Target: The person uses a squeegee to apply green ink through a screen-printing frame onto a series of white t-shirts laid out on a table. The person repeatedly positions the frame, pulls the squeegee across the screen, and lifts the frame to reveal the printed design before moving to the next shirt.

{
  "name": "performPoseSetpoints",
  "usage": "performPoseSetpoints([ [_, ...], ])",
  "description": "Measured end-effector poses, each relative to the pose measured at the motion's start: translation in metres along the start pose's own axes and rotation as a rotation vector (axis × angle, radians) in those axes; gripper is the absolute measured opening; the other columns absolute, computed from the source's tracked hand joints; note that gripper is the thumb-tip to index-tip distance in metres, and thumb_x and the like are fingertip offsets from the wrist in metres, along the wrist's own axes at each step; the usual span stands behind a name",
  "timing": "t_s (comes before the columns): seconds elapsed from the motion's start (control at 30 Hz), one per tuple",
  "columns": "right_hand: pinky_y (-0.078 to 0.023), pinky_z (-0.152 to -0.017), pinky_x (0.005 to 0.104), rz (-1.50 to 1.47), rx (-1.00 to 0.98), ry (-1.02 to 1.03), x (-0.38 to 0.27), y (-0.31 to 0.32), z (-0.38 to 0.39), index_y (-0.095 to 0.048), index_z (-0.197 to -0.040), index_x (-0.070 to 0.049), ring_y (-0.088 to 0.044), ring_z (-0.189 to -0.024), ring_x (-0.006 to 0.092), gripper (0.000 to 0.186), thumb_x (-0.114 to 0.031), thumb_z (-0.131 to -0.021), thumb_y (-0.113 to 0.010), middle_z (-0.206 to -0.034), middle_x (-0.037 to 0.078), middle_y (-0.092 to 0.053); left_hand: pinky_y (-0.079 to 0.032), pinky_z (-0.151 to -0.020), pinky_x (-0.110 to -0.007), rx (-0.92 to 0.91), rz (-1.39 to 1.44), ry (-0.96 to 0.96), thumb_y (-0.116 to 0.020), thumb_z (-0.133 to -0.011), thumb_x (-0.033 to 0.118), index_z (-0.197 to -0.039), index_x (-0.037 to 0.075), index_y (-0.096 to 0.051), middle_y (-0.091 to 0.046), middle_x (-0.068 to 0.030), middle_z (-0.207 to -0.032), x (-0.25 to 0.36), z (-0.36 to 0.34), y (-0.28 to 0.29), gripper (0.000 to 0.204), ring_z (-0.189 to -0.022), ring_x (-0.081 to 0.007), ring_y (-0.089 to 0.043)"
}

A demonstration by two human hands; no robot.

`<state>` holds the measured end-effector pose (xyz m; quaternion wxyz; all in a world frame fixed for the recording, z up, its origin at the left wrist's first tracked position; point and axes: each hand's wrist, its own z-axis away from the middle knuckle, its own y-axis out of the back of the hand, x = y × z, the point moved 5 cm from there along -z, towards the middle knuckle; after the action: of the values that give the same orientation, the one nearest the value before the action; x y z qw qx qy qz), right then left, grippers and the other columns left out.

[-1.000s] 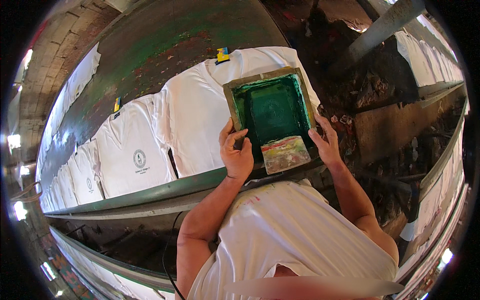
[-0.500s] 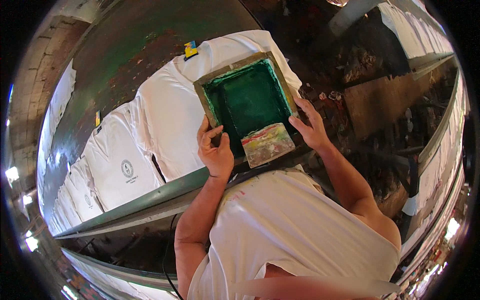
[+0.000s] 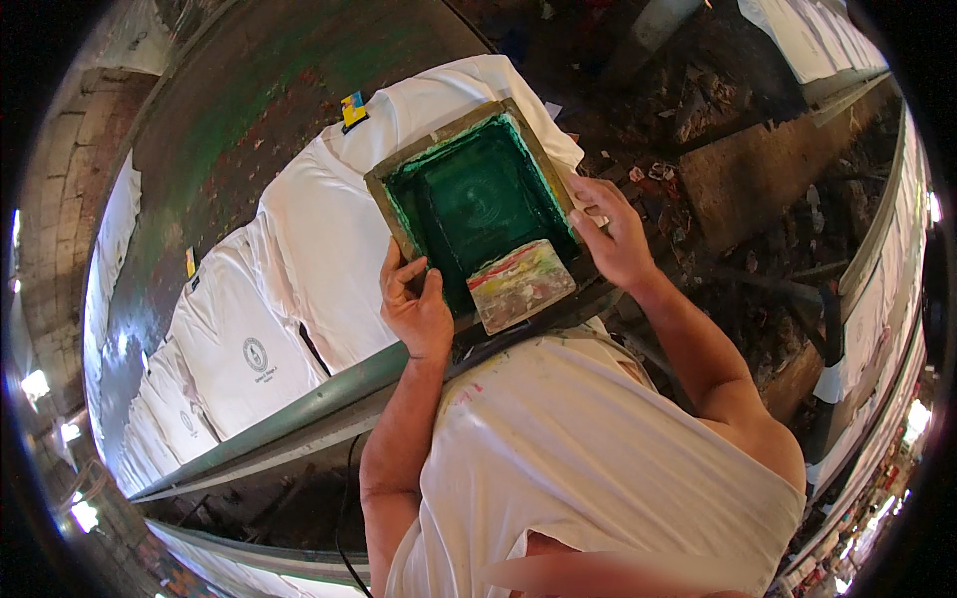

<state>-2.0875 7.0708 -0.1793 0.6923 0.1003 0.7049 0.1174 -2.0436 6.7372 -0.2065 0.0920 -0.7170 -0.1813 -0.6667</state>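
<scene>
A wooden-framed printing screen [image 3: 427, 148] with green, ink-stained mesh [image 3: 469, 189] lies tilted over a white T-shirt [image 3: 324, 214]. A faint round design shows in the mesh. My left hand [image 3: 417, 307] grips the frame's near left side, its fingers curled at the edge. On the right side, my right hand [image 3: 616, 237] holds the frame with the thumb on the rim. A squeegee [image 3: 522, 289], its flat handle smeared with red, yellow and white paint, rests inside the screen's near end; its blade is hidden.
Several white T-shirts lie in a row to the left on a long green table [image 3: 289, 120], including a printed shirt [image 3: 249, 349] with a round dark emblem. The table's near edge [image 3: 289, 419] runs past my left arm. At right is a dark, cluttered floor [image 3: 738, 229] with boards.
The screen, both hands and the shirts sit slightly farther left in view, and the screen looks a little more turned. The round design in the mesh shows more plainly. Both hands keep their hold.
</scene>
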Motion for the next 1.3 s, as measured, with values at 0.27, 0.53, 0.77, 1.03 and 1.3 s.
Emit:
performPoseSetpoints([
  [0.27,-0.056,-0.109,0.0439,0.573,-0.440,0.728,-0.093,-0.045,0.046,-0.078,-0.134,-0.009,-0.067,-0.131,0.0291,0.049,-0.017,-0.086,-0.085,-0.132,0.010,-0.074,-0.055,-0.113,-0.040,-0.002,-0.042,0.032,-0.077,-0.091,-0.011,-0.128,-0.002,-0.077,-0.058,-0.0232,-0.166,0.013,-0.003,-0.003,0.038,-0.144,-0.0292,-0.063],
  [0.53,-0.058,-0.104,0.0456,0.768,-0.653,0.589,-0.112,-0.061,0.003,-0.078,-0.127,-0.004,-0.070,-0.118,0.0319,0.041,-0.007,-0.087,-0.075,-0.118,0.011,-0.075,-0.053,-0.114,-0.050,-0.343,-0.910,-0.523,-0.076,-0.096,0.004,-0.138,-0.002,-0.076,-0.065,-0.0154,-0.160,0.062,-0.017,0.007,0.042,-0.137,-0.0384,-0.064],
  [0.77,-0.056,-0.106,0.0505,0.703,-0.821,0.424,-0.108,-0.069,-0.090,-0.077,-0.126,0.001,-0.069,-0.120,0.0407,0.037,0.001,-0.089,-0.072,-0.116,0.018,-0.074,-0.058,-0.101,-0.049,-0.475,-1.002,-0.464,-0.068,-0.090,-0.001,-0.134,-0.003,-0.077,-0.068,-0.0154,-0.155,0.066,-0.023,0.005,0.045,-0.116,-0.0340,-0.072],
  [1.03,-0.056,-0.108,0.0503,0.785,-0.586,0.475,-0.101,-0.085,-0.125,-0.078,-0.132,-0.005,-0.070,-0.121,0.0397,0.040,0.000,-0.093,-0.071,-0.115,0.017,-0.075,-0.064,-0.090,-0.047,-0.457,-0.984,-0.427,-0.068,-0.090,-0.002,-0.133,-0.003,-0.077,-0.067,-0.0141,-0.156,0.063,-0.022,0.004,0.044,-0.107,-0.0350,-0.076],
  [1.3,-0.062,-0.096,0.0467,0.721,-0.575,0.638,-0.117,-0.073,-0.025,-0.081,-0.128,-0.010,-0.074,-0.105,0.0315,0.044,-0.005,-0.086,-0.071,-0.107,0.012,-0.075,-0.066,-0.088,-0.045,-0.440,-0.973,-0.425,-0.069,-0.089,-0.004,-0.133,-0.002,-0.076,-0.067,-0.0140,-0.156,0.063,-0.021,0.000,0.045,-0.106,-0.0347,-0.078],
])
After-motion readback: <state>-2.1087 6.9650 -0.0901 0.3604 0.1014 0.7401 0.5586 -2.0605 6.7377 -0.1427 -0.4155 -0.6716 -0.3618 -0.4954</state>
